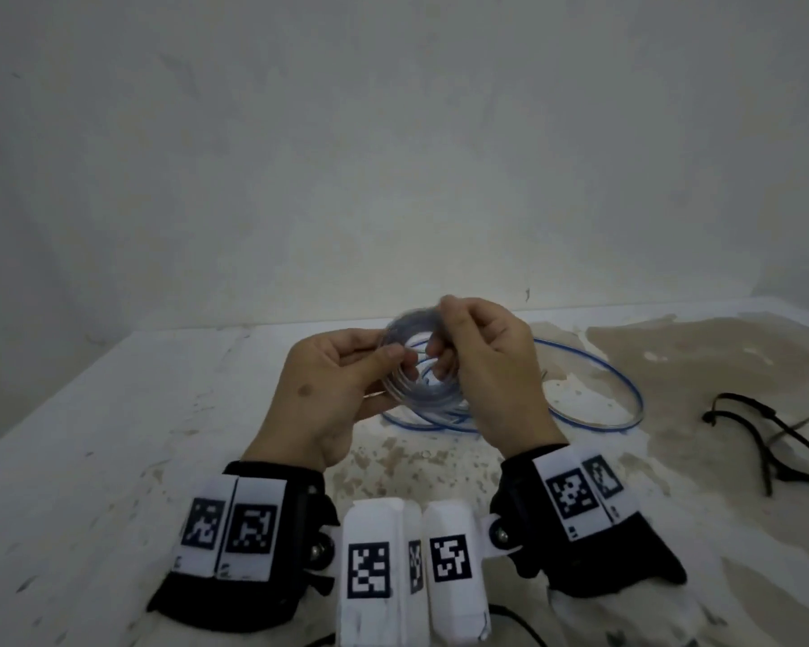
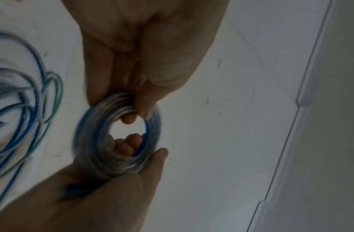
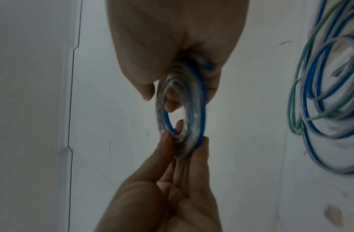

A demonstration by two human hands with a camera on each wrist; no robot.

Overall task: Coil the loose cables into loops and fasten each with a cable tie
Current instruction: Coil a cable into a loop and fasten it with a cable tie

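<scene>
A small tight coil (image 1: 407,389) of clear, blue-striped cable hangs above the table between both hands. My left hand (image 1: 393,354) pinches its left side between thumb and fingers. My right hand (image 1: 442,333) grips the right side, thumb on top and fingers hooked through the hole. In the left wrist view the coil (image 2: 92,141) is blurred; the left hand (image 2: 118,103) pinches it from above. The right wrist view shows the right hand (image 3: 178,92) curled round the coil (image 3: 191,138). Loose turns of the same kind of cable (image 1: 617,389) lie on the table behind. No tie shows on the coil.
The white, stained table (image 1: 113,436) runs back to a plain wall. A thin black looped cord or ties (image 1: 767,441) lies at the right. The loose blue and greenish cable loops (image 2: 23,102) (image 3: 321,94) spread beside the hands.
</scene>
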